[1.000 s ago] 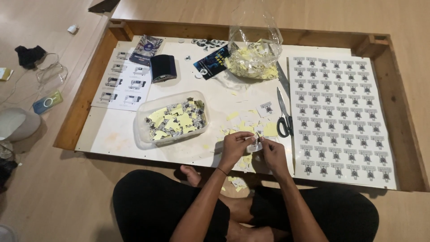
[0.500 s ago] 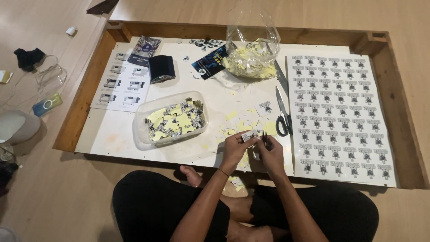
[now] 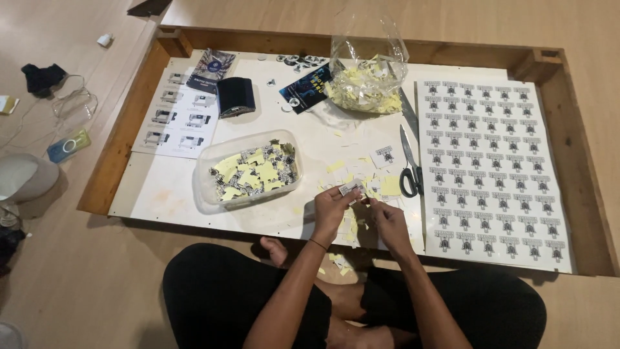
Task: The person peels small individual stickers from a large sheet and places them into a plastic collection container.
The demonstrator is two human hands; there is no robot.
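Two hands up at the near edge of the white board inside the low wooden-framed desk (image 3: 129, 123). Left hand (image 3: 332, 210) pinched a small white printed sticker piece (image 3: 352, 188) between fingertips, held just above the scatter of pale yellow backing scraps (image 3: 381, 187). Right hand (image 3: 387, 220) sat just beside it, fingers curled in toward the same piece; couldn't tell for sure whether it gripped anything. Clear rectangular plastic tub (image 3: 248, 171) off to the left of the hands, filled with yellow backing bits and cut stickers. Black-handled scissors (image 3: 409, 161) lay just right of the scrap pile, blades pointing away. Big white sheet of uncut printed stickers (image 3: 491, 168) took up the right side of the board. Clear plastic bag stuffed with yellow scraps (image 3: 368, 74) stood at the far edge, near a dark blue printed card (image 3: 310, 87) and a black pouch (image 3: 235, 97). Smaller white sheet with printed pictures (image 3: 177, 119) lay far left. Sat cross-legged in black trousers (image 3: 219, 291) on the wooden floor, bare foot tucked under the desk edge.
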